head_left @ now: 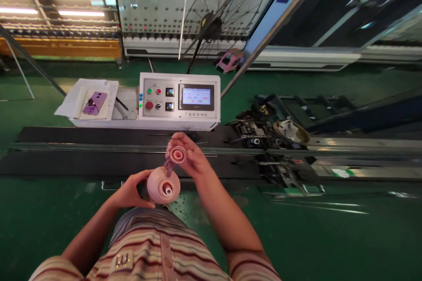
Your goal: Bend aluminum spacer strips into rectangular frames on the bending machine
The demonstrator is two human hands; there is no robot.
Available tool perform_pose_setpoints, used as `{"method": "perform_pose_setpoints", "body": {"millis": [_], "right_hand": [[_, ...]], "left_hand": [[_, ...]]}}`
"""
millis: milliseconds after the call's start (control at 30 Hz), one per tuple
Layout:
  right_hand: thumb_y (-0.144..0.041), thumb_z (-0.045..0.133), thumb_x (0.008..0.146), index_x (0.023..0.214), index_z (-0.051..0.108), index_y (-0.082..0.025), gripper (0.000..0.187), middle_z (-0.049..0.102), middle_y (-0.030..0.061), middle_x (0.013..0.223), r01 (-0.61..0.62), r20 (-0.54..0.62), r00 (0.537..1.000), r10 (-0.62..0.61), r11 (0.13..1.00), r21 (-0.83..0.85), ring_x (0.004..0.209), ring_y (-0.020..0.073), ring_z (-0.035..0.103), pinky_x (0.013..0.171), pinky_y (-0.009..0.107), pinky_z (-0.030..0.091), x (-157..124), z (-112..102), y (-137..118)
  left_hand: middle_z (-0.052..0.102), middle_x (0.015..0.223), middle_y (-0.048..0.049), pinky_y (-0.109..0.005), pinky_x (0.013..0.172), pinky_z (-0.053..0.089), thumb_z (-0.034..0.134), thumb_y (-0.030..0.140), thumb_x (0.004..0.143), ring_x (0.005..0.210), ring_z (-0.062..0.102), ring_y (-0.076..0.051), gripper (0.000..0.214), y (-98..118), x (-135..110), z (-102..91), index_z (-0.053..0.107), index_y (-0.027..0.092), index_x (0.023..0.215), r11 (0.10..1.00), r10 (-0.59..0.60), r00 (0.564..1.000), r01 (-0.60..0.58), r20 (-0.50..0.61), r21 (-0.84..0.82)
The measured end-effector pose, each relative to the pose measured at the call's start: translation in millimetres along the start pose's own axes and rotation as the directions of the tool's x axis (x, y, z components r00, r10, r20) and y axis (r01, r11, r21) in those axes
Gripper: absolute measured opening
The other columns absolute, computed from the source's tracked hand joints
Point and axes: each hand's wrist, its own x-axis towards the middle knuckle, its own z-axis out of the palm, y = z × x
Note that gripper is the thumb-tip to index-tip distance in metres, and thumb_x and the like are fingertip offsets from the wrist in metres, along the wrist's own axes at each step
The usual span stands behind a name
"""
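Observation:
A pink bottle (pixel 154 189) with its mouth uncovered is held upright in front of my body. Around its left side curl the fingers and thumb of my left hand (pixel 133 191). My right hand (pixel 190 156) grips the round pink lid (pixel 178 154), its inner side turned up toward me. The lid sits above and to the right of the bottle's mouth, and a short strap (pixel 169 168) runs between lid and bottle. A small white spout shows inside the bottle's opening.
Ahead stands a white control box (pixel 180 118) with buttons and a lit screen. On its left lie papers (pixel 75 99), a purple phone (pixel 95 102) and a wrench (pixel 121 110). A black conveyor bed (pixel 66 162) crosses before me; machinery (pixel 257 131) is at right, a large fan (pixel 211 26) behind.

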Motion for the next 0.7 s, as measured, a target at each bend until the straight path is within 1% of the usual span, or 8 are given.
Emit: {"method": "perform_pose_setpoints", "body": {"millis": [67, 133, 233, 300, 367, 467, 600, 700], "right_hand": [[-0.046, 0.084, 0.075, 0.117, 0.058, -0.023, 0.054, 0.068, 0.0039, 0.099, 0.033, 0.088, 0.996, -0.022, 0.990, -0.136, 0.087, 0.0148, 0.066, 0.077, 0.027, 0.055, 0, 7, -19], [-0.042, 0.084, 0.076, 0.116, 0.059, -0.021, 0.051, 0.069, 0.0063, 0.101, 0.072, 0.195, 0.981, -0.017, 0.958, -0.276, 0.091, 0.0167, 0.067, 0.080, 0.030, 0.055, -2, 16, -35], [-0.036, 0.083, 0.079, 0.117, 0.062, -0.020, 0.047, 0.070, 0.0083, 0.105, 0.184, 0.328, 0.944, -0.027, 0.870, -0.458, 0.098, 0.0184, 0.067, 0.088, 0.034, 0.055, -7, 30, -48], [-0.033, 0.080, 0.082, 0.120, 0.063, -0.019, 0.044, 0.070, 0.0084, 0.107, 0.268, 0.386, 0.921, -0.046, 0.795, -0.545, 0.101, 0.0185, 0.066, 0.090, 0.034, 0.053, -9, 37, -51], [-0.032, 0.079, 0.084, 0.120, 0.065, -0.020, 0.040, 0.070, 0.0079, 0.107, 0.335, 0.421, 0.905, -0.062, 0.715, -0.614, 0.101, 0.0181, 0.065, 0.090, 0.034, 0.052, -10, 42, -52], [-0.030, 0.076, 0.086, 0.120, 0.066, -0.021, 0.036, 0.070, 0.0074, 0.107, 0.399, 0.449, 0.891, -0.071, 0.598, -0.696, 0.100, 0.0176, 0.063, 0.089, 0.033, 0.051, -11, 46, -52], [-0.026, 0.069, 0.092, 0.120, 0.064, -0.021, 0.029, 0.068, 0.0078, 0.109, 0.420, 0.461, 0.887, -0.018, 0.447, -0.790, 0.101, 0.0169, 0.061, 0.088, 0.033, 0.051, -10, 55, -53], [-0.021, 0.064, 0.095, 0.119, 0.063, -0.020, 0.024, 0.068, 0.0070, 0.108, 0.414, 0.452, 0.891, 0.035, 0.342, -0.843, 0.102, 0.0165, 0.059, 0.089, 0.033, 0.050, -9, 60, -54]], "left_hand": [[0.062, 0.135, -0.0184, -0.051, 0.108, 0.046, 0.095, 0.037, 0.053, 0.124, 0.059, -0.039, 0.100, 0, -2, 1.5, 0.053, 0.014, 0.141, 1.000, -0.022, 1.000, 0.022, -0.003, -0.001], [0.064, 0.133, -0.0181, -0.051, 0.106, 0.048, 0.095, 0.037, 0.052, 0.122, 0.060, -0.039, 0.100, 0, -4, 2.6, 0.054, 0.014, 0.140, 0.999, -0.041, 0.999, 0.041, -0.016, -0.009], [0.066, 0.129, -0.0166, -0.049, 0.103, 0.050, 0.095, 0.036, 0.053, 0.117, 0.063, -0.037, 0.099, 0, -6, 2.5, 0.054, 0.014, 0.140, 0.999, -0.045, 0.999, 0.045, -0.021, -0.017], [0.067, 0.128, -0.0157, -0.049, 0.101, 0.051, 0.095, 0.036, 0.053, 0.115, 0.064, -0.036, 0.099, 1, -7, 1.1, 0.053, 0.014, 0.141, 0.999, -0.047, 0.999, 0.046, -0.020, -0.013], [0.067, 0.127, -0.0150, -0.048, 0.101, 0.052, 0.095, 0.036, 0.053, 0.114, 0.064, -0.036, 0.099, 1, -7, -0.9, 0.054, 0.014, 0.141, 0.998, -0.063, 0.998, 0.063, -0.024, -0.013], [0.067, 0.128, -0.0149, -0.048, 0.101, 0.052, 0.095, 0.036, 0.053, 0.115, 0.064, -0.036, 0.100, -2, -7, -3.9, 0.053, 0.014, 0.141, 0.996, -0.079, 0.996, 0.078, -0.033, -0.031], [0.065, 0.132, -0.0156, -0.047, 0.102, 0.051, 0.095, 0.037, 0.053, 0.119, 0.062, -0.036, 0.100, -10, -5, -6.9, 0.054, 0.015, 0.141, 0.997, -0.079, 0.995, 0.078, -0.053, -0.028], [0.064, 0.133, -0.0165, -0.046, 0.101, 0.051, 0.095, 0.039, 0.053, 0.119, 0.062, -0.036, 0.099, -18, -2, -9.7, 0.055, 0.014, 0.140, 0.997, -0.070, 0.994, 0.072, -0.081, 0.021]]}}
